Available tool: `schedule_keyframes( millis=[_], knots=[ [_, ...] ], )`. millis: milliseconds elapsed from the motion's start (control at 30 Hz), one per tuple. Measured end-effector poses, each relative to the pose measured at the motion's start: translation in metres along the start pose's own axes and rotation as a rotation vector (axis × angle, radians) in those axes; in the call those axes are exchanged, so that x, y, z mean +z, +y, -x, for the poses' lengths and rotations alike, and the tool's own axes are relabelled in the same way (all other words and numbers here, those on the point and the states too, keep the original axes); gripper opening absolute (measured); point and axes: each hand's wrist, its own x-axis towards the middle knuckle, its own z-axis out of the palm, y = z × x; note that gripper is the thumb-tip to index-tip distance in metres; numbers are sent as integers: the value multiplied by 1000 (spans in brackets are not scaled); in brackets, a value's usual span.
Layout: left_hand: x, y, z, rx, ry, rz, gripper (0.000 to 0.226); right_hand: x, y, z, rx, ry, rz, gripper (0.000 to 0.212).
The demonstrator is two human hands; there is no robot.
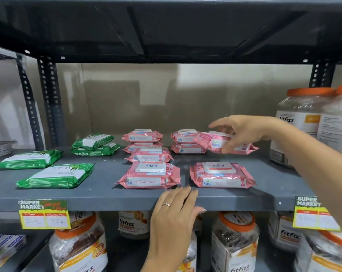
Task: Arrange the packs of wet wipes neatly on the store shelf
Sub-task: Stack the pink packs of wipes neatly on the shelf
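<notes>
Grey metal store shelf (87,195), with a pink wipes pack (211,143) held tilted above its right rear.

Right hand (243,132) has its fingers (226,149) clamped on that glossy, crinkle-edged pack, just beside a two-high pink stack (186,142). Left of it sits another pink stack (142,141) with a single pack (151,156) in front; two bigger pink packs (148,176) (222,175) with white flip lids lie flat near the front edge, a gap between them. Four soft green packs (56,175) lie scattered at the left, with bare shelf around them. Left hand (174,218) rests flat on the shelf lip, fingers loose, holding nothing. Orange-lidded clear jars (301,118) crowd the right end.
</notes>
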Motion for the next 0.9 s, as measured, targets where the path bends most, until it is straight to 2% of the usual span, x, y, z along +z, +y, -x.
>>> schedule_keyframes(
  millis=[67,200,333,433,533,667,767,833,867,900],
  knots=[
    [1,0,2,-3,-11,-10,36,6,-15,6,-5,-65,5,89],
    [3,-2,3,-6,-35,-41,38,27,-20,5,20,-119,165,91],
    [4,-2,3,-3,-37,-38,38,19,-14,15,20,-169,40,97],
    [3,-2,3,-1,-30,-35,34,15,-10,20,-75,-215,-135,71],
    [1,-1,2,2,-30,-26,34,15,-11,24,-137,-249,-201,51],
    [0,1,2,3,-31,-31,36,19,-12,27,-33,-110,-112,37],
    [-1,1,1,-2,-31,-24,36,23,-15,27,46,57,109,62],
    [-1,1,1,0,-26,-21,36,22,-15,29,93,116,159,81],
    [0,1,1,1,-24,-18,36,20,-12,30,92,138,178,83],
    [0,1,1,2,-21,-14,36,19,-10,31,68,145,179,74]
  ],
)
